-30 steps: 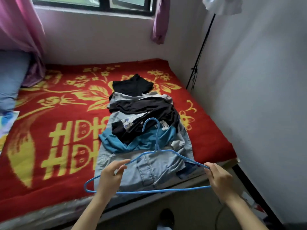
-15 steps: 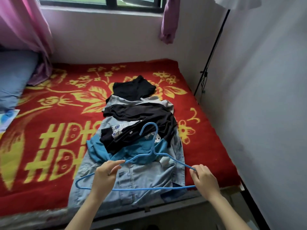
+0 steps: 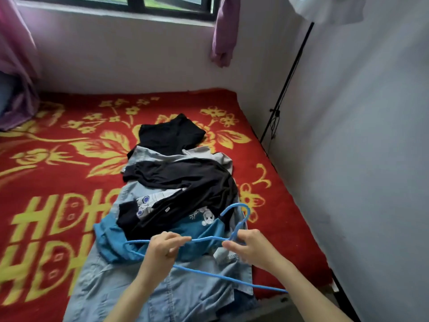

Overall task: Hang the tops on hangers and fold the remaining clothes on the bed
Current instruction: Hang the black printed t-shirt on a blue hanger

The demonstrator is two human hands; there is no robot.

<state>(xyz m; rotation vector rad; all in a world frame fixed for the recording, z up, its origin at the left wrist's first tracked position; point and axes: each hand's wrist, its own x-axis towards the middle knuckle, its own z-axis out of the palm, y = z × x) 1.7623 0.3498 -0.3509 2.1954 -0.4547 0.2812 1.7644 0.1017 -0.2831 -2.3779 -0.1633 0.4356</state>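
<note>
A blue wire hanger (image 3: pixel 209 274) hovers over a pile of clothes on the bed. My left hand (image 3: pixel 166 248) pinches its upper arm. My right hand (image 3: pixel 249 247) grips it at the neck, just below the hook (image 3: pixel 241 211). The pile runs away from me: light denim jeans (image 3: pixel 130 289) at the near end, a teal top (image 3: pixel 144 245) with a cartoon print, a long black garment (image 3: pixel 185 180), a grey piece (image 3: pixel 209 154), and a folded black item (image 3: pixel 170 134) farthest away.
The bed's red blanket (image 3: pixel 58 217) has yellow flowers and letters. A grey wall (image 3: pixel 359 159) runs close along the right. A black stand pole (image 3: pixel 287 82) leans in the corner with white cloth on top. Purple curtains (image 3: pixel 224 31) hang by the window.
Both hands have slid inward along the hanger, from its outer ends towards its top. The right hand now holds the neck, and the hanger has tilted and moved forward over the teal top.
</note>
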